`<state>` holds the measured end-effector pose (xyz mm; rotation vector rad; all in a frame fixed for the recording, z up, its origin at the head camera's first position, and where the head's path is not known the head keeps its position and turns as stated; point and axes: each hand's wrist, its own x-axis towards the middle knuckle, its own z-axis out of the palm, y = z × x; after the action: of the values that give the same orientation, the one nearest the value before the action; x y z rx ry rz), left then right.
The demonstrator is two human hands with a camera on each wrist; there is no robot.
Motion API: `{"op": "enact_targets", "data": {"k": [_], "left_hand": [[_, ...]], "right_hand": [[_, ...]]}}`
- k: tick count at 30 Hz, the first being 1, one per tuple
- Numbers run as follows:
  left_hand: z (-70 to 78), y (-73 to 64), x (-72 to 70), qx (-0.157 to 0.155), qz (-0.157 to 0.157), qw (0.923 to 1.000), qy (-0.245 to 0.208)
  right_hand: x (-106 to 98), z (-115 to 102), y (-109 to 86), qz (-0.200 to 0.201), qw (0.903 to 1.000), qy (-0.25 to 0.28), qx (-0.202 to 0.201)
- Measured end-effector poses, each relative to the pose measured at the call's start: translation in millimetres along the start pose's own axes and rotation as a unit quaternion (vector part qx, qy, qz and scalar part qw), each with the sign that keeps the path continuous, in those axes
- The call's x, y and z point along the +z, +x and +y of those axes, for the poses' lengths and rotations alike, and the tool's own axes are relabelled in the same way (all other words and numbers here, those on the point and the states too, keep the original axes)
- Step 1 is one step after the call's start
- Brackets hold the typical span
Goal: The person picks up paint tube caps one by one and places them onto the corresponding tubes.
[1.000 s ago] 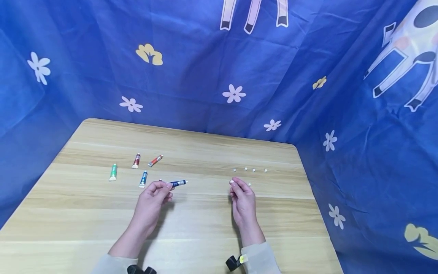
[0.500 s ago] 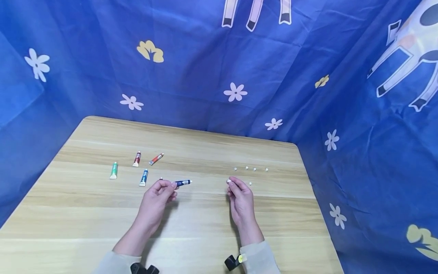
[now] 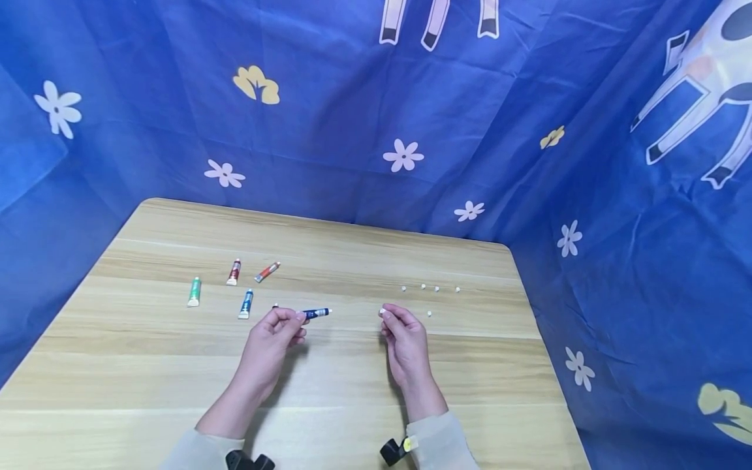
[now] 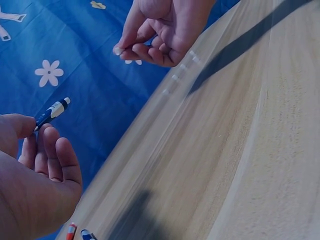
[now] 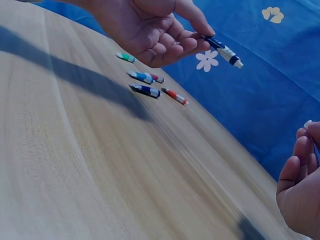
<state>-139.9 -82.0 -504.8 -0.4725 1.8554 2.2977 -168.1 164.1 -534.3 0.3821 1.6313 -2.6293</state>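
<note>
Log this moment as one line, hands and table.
left hand: pinches dark blue tube | right hand: pinches small white piece | held items: apart | table: other tubes left, more white pieces right

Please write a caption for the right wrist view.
Left hand pinches blue tube, right hand white cap; five tubes on the table.

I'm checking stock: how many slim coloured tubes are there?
6: a navy tube in the left hand; on the wooden table's left, green tube, maroon tube, orange tube, blue tube and, mostly hidden in the head view, indigo tube.
</note>
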Motion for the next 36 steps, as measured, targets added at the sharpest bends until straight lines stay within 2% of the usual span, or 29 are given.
{"op": "enact_targets", "data": {"k": [19,36], "left_hand": [[-4.2,-2.3,5.1,-0.009,-0.008,0.9999,0.006],[-1.6,-2.6,13.8,-0.009,-0.018,0.9998,0.007]], "right_hand": [[11,7,-6.0,-0.010,0.9995,-0.013,0.029],[26,9,-8.3,-0.027,0.9991,-0.017,0.029]]}}
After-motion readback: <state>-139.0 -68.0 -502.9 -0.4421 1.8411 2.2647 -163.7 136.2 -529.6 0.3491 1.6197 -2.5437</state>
